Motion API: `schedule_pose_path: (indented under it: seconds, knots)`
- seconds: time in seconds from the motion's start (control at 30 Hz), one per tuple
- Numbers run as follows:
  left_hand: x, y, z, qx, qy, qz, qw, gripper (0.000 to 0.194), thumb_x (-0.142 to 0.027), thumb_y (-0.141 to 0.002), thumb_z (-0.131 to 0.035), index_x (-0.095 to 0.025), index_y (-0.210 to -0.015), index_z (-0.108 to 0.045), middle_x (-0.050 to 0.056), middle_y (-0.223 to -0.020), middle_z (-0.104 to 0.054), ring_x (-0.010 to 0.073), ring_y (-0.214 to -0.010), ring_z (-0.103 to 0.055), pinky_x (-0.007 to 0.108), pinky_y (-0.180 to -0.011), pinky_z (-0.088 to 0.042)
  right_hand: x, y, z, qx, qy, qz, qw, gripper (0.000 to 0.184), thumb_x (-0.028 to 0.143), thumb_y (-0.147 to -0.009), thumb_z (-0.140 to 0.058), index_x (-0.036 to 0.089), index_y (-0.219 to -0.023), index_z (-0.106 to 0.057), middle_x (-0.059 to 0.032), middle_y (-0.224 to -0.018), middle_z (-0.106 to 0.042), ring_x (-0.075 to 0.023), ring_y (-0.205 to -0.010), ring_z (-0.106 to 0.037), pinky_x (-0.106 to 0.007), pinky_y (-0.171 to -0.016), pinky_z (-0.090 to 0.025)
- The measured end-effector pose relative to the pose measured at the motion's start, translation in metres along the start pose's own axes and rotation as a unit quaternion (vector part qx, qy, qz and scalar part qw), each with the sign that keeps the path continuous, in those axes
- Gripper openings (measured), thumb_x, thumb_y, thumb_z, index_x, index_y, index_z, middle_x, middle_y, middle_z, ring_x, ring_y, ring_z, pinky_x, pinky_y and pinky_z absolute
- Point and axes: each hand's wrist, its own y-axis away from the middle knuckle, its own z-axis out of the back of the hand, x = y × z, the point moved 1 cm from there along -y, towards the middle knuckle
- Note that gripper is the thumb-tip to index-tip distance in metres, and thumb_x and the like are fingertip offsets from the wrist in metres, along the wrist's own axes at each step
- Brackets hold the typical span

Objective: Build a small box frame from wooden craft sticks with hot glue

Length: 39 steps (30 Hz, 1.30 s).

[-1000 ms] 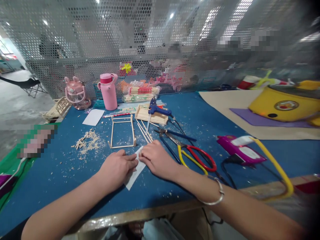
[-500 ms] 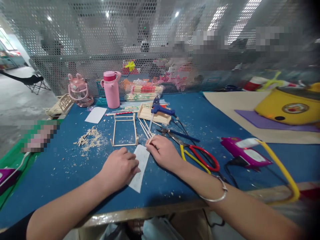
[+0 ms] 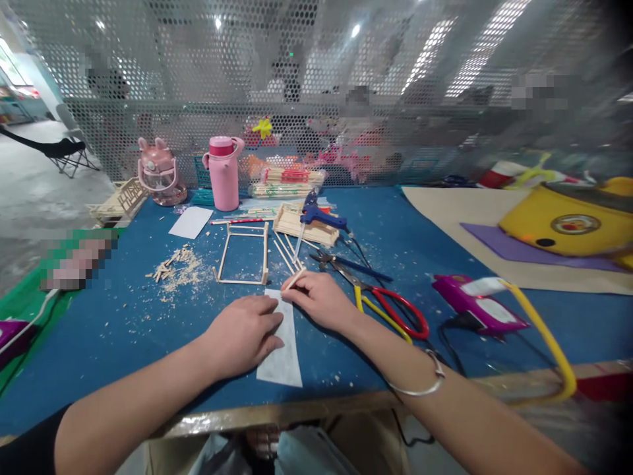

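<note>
A slip of white paper [image 3: 281,359] lies at the near part of the blue table. My left hand [image 3: 244,333] rests on its left side, fingers stretched out and pressing the slip down. Between thumb and fingers, my right hand [image 3: 316,300] pinches a short wooden stick [image 3: 295,279] just over the paper's far end. Beyond the hands stands a rectangular frame of thin sticks [image 3: 266,254], with short upright pieces at its corners. Several loose sticks [image 3: 283,256] lie to the right of that frame.
A blue glue gun [image 3: 319,214] rests on a small wooden tray [image 3: 284,226]. Red-and-yellow-handled pliers [image 3: 403,313] lie beside my right forearm. Wood scraps [image 3: 173,270] are scattered at left. A pink bottle [image 3: 225,181], purple device [image 3: 477,303] and yellow pot [image 3: 548,221] stand around.
The paper slip has turned, its near end swinging to the right. My left fingers have straightened over it. The stick in my right hand has shifted slightly left, and the view has moved a little.
</note>
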Motion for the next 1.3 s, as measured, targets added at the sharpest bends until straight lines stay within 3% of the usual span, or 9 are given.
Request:
schedule_pose_path:
  seconds: [0.1,0.27,0.63,0.77,0.97,1.13,1.3]
  knots:
    - [-0.006,-0.001,0.001,0.001,-0.010,0.018,1.000,0.025,-0.032,-0.088,-0.047,-0.017,-0.101,-0.062,0.010,-0.102,-0.059,0.0232,-0.095,-0.058,0.038,-0.083,-0.048,0.001,-0.001,-0.004,0.006,0.091,0.042,0.995,0.013,0.018,-0.081,-0.061,0.014,-0.070,-0.066,-0.0060,-0.078,-0.068,-0.0169,-0.078,-0.060,-0.029,-0.075,-0.043]
    - [-0.006,-0.002,0.002,0.006,-0.022,0.011,1.000,0.024,-0.031,-0.088,-0.047,-0.017,-0.098,-0.063,0.009,-0.093,-0.058,0.0235,-0.095,-0.055,0.040,-0.088,-0.045,0.006,0.000,-0.009,0.027,0.168,0.074,0.983,0.016,0.020,-0.083,-0.059,0.014,-0.069,-0.063,-0.0053,-0.073,-0.066,-0.0166,-0.074,-0.057,-0.030,-0.073,-0.038]
    - [-0.006,-0.003,0.001,0.017,-0.028,0.014,0.999,0.025,-0.031,-0.087,-0.048,-0.016,-0.101,-0.062,0.010,-0.096,-0.055,0.0236,-0.093,-0.055,0.038,-0.085,-0.047,0.007,-0.013,-0.014,0.004,0.125,0.019,0.992,0.017,0.017,-0.081,-0.060,0.014,-0.065,-0.062,-0.0044,-0.071,-0.067,-0.0153,-0.071,-0.058,-0.026,-0.069,-0.038]
    - [-0.007,-0.004,0.002,0.023,-0.029,0.015,0.999,0.025,-0.031,-0.087,-0.047,-0.016,-0.101,-0.062,0.010,-0.093,-0.056,0.0232,-0.091,-0.056,0.039,-0.084,-0.047,0.008,-0.016,-0.014,0.023,0.128,0.010,0.991,0.014,0.015,-0.080,-0.060,0.014,-0.067,-0.063,-0.0049,-0.074,-0.067,-0.0151,-0.072,-0.058,-0.026,-0.070,-0.039]
    - [-0.007,-0.004,0.003,0.024,-0.031,0.008,0.999,0.026,-0.031,-0.087,-0.047,-0.015,-0.100,-0.063,0.010,-0.093,-0.057,0.0251,-0.095,-0.055,0.041,-0.088,-0.046,0.007,-0.018,-0.013,0.033,0.144,0.042,0.988,0.017,0.016,-0.083,-0.057,0.013,-0.067,-0.063,-0.0057,-0.072,-0.066,-0.0155,-0.071,-0.057,-0.026,-0.069,-0.039]
    - [-0.005,-0.004,0.000,-0.015,-0.025,0.000,1.000,0.024,-0.031,-0.085,-0.050,-0.016,-0.099,-0.063,0.011,-0.105,-0.058,0.0240,-0.099,-0.056,0.046,-0.099,-0.037,0.000,-0.019,-0.006,0.078,0.114,0.087,0.987,0.016,0.015,-0.084,-0.056,0.013,-0.071,-0.065,-0.0057,-0.075,-0.068,-0.0156,-0.075,-0.060,-0.027,-0.073,-0.041]
    - [-0.003,-0.006,-0.001,-0.010,-0.041,-0.007,0.999,0.024,-0.035,-0.085,-0.051,-0.017,-0.093,-0.064,0.008,-0.093,-0.062,0.0221,-0.094,-0.058,0.048,-0.105,-0.028,-0.006,-0.021,-0.004,0.054,0.105,0.109,0.987,0.021,0.018,-0.084,-0.054,0.015,-0.065,-0.063,-0.0053,-0.070,-0.066,-0.0163,-0.070,-0.059,-0.028,-0.067,-0.042]
